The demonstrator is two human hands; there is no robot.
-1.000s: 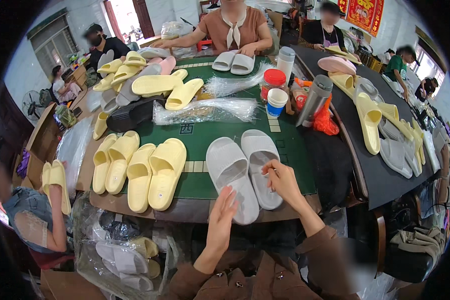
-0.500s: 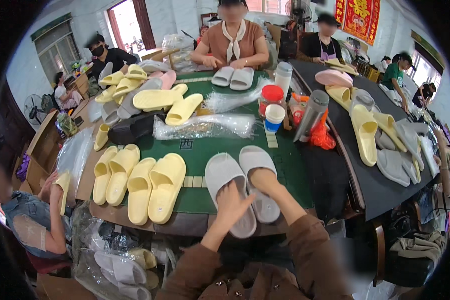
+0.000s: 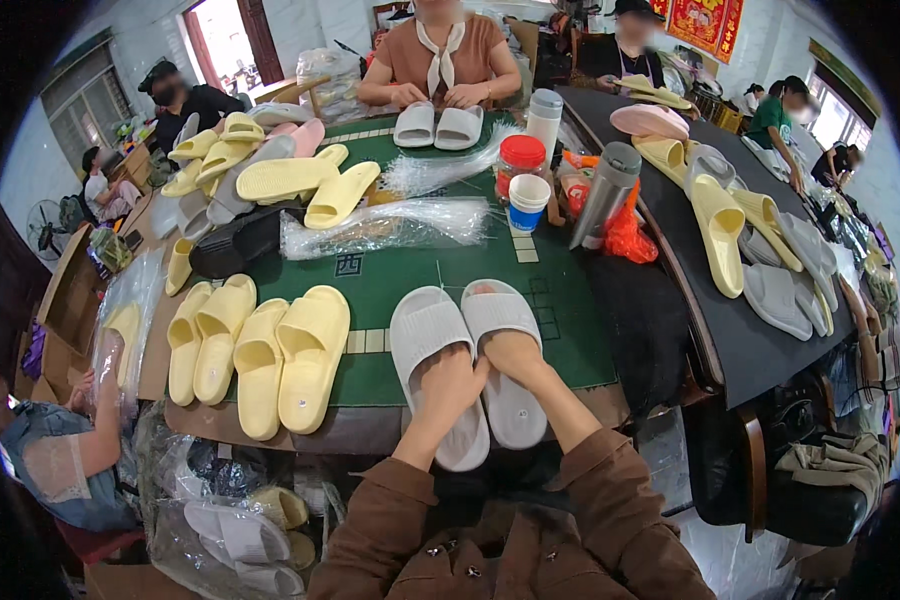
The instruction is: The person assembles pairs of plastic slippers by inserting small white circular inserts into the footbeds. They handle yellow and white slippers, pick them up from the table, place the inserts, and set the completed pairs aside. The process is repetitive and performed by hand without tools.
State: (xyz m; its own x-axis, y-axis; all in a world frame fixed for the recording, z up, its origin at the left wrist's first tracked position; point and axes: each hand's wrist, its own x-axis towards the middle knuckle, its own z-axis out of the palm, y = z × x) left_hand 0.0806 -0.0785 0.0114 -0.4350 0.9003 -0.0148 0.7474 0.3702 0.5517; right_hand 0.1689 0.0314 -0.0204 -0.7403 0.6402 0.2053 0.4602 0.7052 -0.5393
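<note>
Two light grey slippers lie side by side at the table's near edge, soles down and toes pointing away. My left hand (image 3: 446,388) reaches into the left grey slipper (image 3: 420,325), its fingers hidden under the ribbed strap. Inside the right grey slipper (image 3: 520,425) is my right hand (image 3: 511,354); a bit of fingertip shows at the toe opening, the other fingers are covered. My two hands meet or nearly meet between the straps. A thin clear strand (image 3: 439,272) sticks up near the toes. How the fingers are bent cannot be seen.
Pale yellow slippers (image 3: 313,355) stand in pairs to the left. Farther back are bundled clear strands (image 3: 400,228), a paper cup (image 3: 528,205), a red-lidded jar (image 3: 520,160) and a steel flask (image 3: 608,195). A co-worker (image 3: 440,60) sits opposite with grey slippers; another works at left.
My left hand has moved deeper under its strap, and right fingertips now show at the toe opening. The clear strand has come into sight. The whole view has shifted slightly.
</note>
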